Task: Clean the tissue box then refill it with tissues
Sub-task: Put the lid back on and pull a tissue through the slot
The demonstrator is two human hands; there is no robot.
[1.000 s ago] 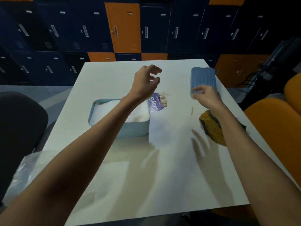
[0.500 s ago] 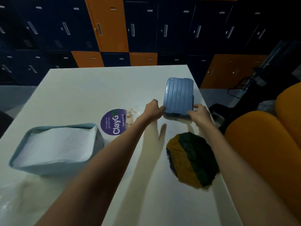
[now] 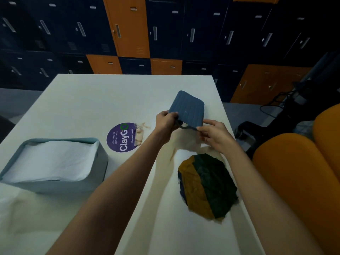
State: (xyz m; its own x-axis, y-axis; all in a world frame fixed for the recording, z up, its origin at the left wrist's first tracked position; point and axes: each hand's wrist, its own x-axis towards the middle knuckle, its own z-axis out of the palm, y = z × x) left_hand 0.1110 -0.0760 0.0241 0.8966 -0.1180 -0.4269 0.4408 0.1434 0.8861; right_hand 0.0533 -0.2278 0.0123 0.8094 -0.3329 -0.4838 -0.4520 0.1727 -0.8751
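You hold the lid (image 3: 187,109) tilted up, left hand (image 3: 165,122) gripping its corner, right hand (image 3: 214,134) pinching its strap (image 3: 186,127), likely to fit it onto the filled box (image 3: 55,187).

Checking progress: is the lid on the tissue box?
No, left hand and right hand hold the lid up, apart from the box.

A purple sticker (image 3: 123,137) on the table (image 3: 92,100) is showing "ClayGo", flanked by "Let's keep our pantries clean." and "Clean as you go" (smaller print).
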